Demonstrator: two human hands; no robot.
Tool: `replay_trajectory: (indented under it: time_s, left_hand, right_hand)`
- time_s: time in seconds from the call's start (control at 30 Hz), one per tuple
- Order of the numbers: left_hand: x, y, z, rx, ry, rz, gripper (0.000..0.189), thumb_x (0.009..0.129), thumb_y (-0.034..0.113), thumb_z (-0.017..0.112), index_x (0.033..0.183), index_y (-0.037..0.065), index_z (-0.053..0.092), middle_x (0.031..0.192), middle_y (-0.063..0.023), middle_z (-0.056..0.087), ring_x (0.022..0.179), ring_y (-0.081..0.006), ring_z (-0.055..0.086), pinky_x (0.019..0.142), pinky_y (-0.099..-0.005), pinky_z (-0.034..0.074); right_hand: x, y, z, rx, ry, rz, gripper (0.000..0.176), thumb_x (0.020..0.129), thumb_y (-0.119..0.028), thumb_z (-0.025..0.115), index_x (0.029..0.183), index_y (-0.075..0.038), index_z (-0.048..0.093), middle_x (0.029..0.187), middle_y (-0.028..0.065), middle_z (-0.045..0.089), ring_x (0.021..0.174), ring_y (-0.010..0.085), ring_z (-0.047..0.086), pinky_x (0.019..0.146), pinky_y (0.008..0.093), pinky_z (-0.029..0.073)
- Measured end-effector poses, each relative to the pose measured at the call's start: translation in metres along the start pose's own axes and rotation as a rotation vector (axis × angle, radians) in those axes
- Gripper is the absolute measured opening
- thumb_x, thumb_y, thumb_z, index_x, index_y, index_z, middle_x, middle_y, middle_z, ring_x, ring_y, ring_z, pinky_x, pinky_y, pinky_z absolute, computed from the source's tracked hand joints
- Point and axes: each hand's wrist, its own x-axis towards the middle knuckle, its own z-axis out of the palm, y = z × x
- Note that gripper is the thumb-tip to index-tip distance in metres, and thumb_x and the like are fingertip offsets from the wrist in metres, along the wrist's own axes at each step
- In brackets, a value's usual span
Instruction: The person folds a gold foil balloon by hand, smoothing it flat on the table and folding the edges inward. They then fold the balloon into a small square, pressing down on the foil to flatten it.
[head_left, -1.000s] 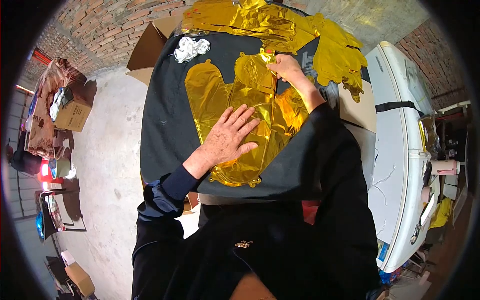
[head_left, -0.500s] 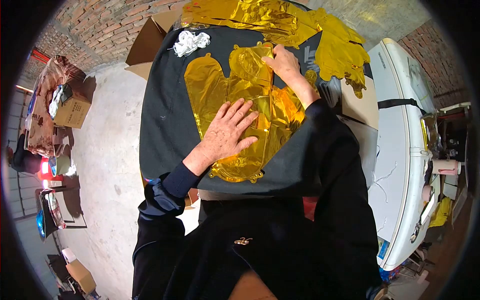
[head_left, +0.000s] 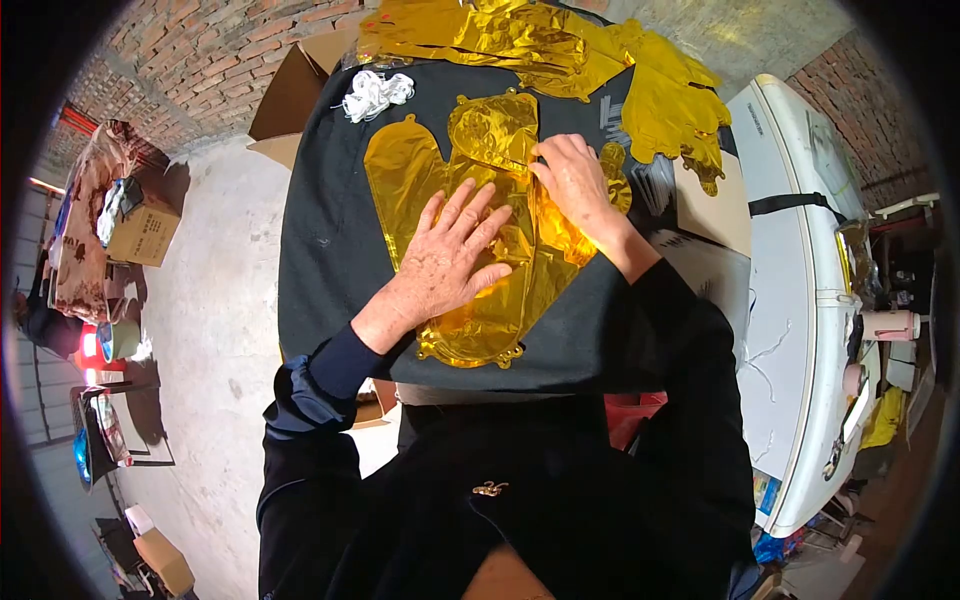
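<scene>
A flat gold foil balloon (head_left: 410, 180) with rounded lobes and small tabs lies on the black cloth (head_left: 325, 240). My left hand (head_left: 450, 250) rests flat on its middle, fingers spread. At the balloon's right side, my right hand (head_left: 575, 185) has its fingers bent and its thumb and fingertips together at the foil's folded edge, gripping it. Part of the foil under both hands is hidden.
More gold foil (head_left: 665, 105) lies along the table's far side and right corner. A bundle of white ribbon (head_left: 377, 94) sits at the upper left. Clear strips (head_left: 655, 185) lie right of my right hand. A white freezer (head_left: 825, 300) stands to the right.
My right hand has moved down along the foil's right edge from near the top. The right part of the foil has shifted and folded inward. My left hand stays spread on the foil.
</scene>
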Motion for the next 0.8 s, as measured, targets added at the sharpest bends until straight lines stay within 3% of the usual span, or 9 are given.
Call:
replay_trajectory:
  time_s: [0.07,0.33,0.67,0.8]
  left_hand:
    - [0.011,-0.006,-0.007,-0.028,0.029,0.019,0.067,0.106,0.053,0.051,0.156,0.009,0.046,0.162,-0.0210,0.040,0.154,-0.0387,0.032,0.125,-0.0556,0.026]
    - [0.073,-0.039,0.043,-0.071,0.085,0.013,0.061,0.104,0.031,0.056,0.159,0.010,0.040,0.163,-0.0208,0.038,0.154,-0.0393,0.033,0.126,-0.0541,0.026]
    - [0.090,-0.056,0.068,-0.019,0.007,-0.016,0.062,0.100,0.029,0.049,0.159,0.010,0.042,0.166,-0.0187,0.036,0.157,-0.0373,0.027,0.129,-0.0540,0.019]
    - [0.105,-0.065,0.062,-0.151,0.030,-0.019,0.059,0.099,0.027,0.044,0.155,0.009,0.047,0.163,-0.0174,0.041,0.156,-0.0364,0.030,0.130,-0.0517,0.019]
  right_hand:
    - [-0.003,-0.007,-0.002,-0.027,-0.036,-0.004,0.027,0.088,-0.014,0.076,0.113,-0.006,0.069,0.115,0.0086,0.067,0.115,0.0304,0.060,0.093,0.0436,0.047]
    - [-0.013,-0.020,0.007,-0.054,-0.073,-0.024,0.021,0.087,-0.017,0.075,0.104,-0.007,0.068,0.109,0.0062,0.065,0.114,0.0275,0.058,0.096,0.0432,0.047]
    - [-0.014,-0.024,0.012,0.131,-0.035,-0.023,0.021,0.088,0.000,0.069,0.109,-0.003,0.066,0.111,0.0111,0.064,0.110,0.0335,0.061,0.096,0.0424,0.053]
    - [-0.017,-0.023,0.015,0.104,-0.059,-0.020,0.023,0.087,-0.004,0.068,0.110,-0.002,0.065,0.111,0.0101,0.063,0.116,0.0318,0.059,0.101,0.0422,0.052]
